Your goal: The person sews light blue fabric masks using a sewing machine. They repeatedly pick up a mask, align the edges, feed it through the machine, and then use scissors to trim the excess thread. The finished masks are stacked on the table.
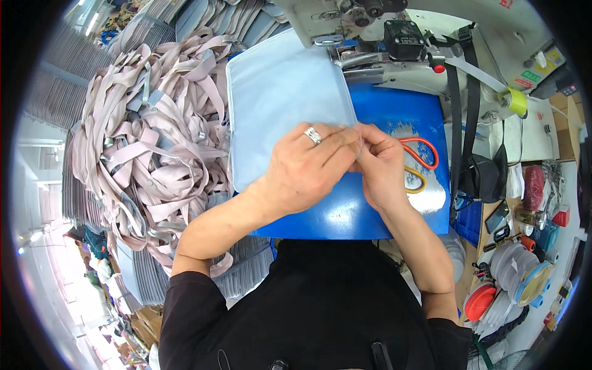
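A light grey-blue fabric panel [287, 86] with a pale bound edge lies partly over the blue work surface, its far end beside the sewing machine [370, 55]. My left hand [311, 163], with a ring on one finger, rests across the panel's near right corner, its fingers pinched on the edge. Against those fingertips my right hand [382, 163] pinches the same edge between thumb and forefinger. The exact spot they grip is mostly hidden by the fingers. Just right of my right hand lie scissors with red and yellow handles [425, 154], their blades out of sight.
A large heap of pinkish-beige straps [160, 148] stands left of the panel, above stacks of grey panels [142, 271]. The blue work surface [345, 216] has a worn patch at its right. Dark straps [470, 111] hang beside the machine; spools [515, 265] crowd the far right.
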The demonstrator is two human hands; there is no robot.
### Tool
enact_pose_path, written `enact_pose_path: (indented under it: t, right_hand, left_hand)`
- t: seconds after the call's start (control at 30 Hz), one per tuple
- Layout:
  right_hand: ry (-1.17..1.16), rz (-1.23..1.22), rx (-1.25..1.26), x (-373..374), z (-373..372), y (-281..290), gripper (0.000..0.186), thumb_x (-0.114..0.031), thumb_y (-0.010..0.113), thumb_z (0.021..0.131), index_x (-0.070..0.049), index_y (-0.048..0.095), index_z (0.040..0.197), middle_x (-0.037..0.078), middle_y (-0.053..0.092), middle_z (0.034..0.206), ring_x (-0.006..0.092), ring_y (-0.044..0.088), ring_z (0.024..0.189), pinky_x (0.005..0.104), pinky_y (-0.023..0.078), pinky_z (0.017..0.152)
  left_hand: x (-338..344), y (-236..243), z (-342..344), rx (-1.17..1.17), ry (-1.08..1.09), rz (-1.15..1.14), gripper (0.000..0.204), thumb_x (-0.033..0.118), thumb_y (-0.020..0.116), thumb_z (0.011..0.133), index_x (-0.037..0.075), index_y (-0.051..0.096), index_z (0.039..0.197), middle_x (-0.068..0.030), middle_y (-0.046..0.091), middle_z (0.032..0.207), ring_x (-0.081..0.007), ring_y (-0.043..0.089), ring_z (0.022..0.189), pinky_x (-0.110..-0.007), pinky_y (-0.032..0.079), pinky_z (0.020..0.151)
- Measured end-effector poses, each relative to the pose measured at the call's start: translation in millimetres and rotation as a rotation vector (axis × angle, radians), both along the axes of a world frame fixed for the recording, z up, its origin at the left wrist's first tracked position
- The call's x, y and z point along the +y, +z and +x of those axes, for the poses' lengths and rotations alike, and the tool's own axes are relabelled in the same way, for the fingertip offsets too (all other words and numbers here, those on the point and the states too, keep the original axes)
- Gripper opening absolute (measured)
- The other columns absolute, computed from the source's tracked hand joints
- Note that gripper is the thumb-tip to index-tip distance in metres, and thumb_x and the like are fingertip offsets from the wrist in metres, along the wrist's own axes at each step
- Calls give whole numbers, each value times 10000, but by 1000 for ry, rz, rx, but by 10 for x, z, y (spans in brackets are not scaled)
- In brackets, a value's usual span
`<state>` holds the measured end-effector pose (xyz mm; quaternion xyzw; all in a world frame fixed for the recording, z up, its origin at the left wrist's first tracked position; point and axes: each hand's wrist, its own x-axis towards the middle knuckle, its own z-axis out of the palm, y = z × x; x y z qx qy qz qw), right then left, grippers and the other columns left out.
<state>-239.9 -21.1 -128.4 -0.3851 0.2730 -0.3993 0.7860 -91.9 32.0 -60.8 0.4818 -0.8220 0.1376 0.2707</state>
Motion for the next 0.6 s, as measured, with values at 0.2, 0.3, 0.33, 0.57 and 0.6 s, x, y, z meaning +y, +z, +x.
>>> enact_pose_path:
  t: [0.2, 0.3, 0.33, 0.57, 0.6]
  right_hand:
    - [-8, -5, -21, -333, 268, -45, 255, -119, 678, 1009, 8, 711, 1228, -8, 670, 890, 64, 659, 804, 252, 615, 680]
    - [-42, 15, -53, -495, 417, -53, 246, -110, 683, 997, 10, 716, 1208, 7, 683, 908, 77, 667, 814, 263, 608, 680]
    - [-55, 19, -62, -535, 465, -56, 240, -107, 684, 992, 11, 717, 1199, 14, 692, 918, 83, 671, 818, 267, 606, 680]
    - [-231, 194, -1, -592, 672, 75, 206, -106, 741, 934, 29, 726, 1089, 79, 739, 990, 124, 693, 826, 284, 584, 667]
    - [-238, 182, 25, -597, 667, 103, 211, -110, 751, 924, 34, 725, 1077, 82, 738, 986, 129, 691, 826, 282, 575, 678]
  left_hand:
    - [-330, 58, 239, -23, -26, 22, 281, 21, 708, 711, 25, 720, 993, -94, 757, 1069, -237, 717, 892, -346, 531, 700]
    - [-503, 71, 365, -36, -32, 53, 282, 20, 712, 714, 28, 721, 995, -105, 755, 1072, -252, 718, 898, -357, 536, 710]
    - [-548, 76, 409, -58, -9, 93, 291, 15, 712, 719, 31, 721, 1009, -105, 755, 1067, -255, 718, 896, -361, 539, 719]
    - [-658, 30, 590, -61, 44, 37, 503, -22, 703, 744, 80, 682, 1236, -84, 713, 1033, -282, 698, 903, -408, 559, 792]
    - [-613, 68, 624, -60, 60, 39, 563, -25, 702, 748, 99, 667, 1296, -79, 700, 1040, -287, 693, 906, -418, 560, 800]
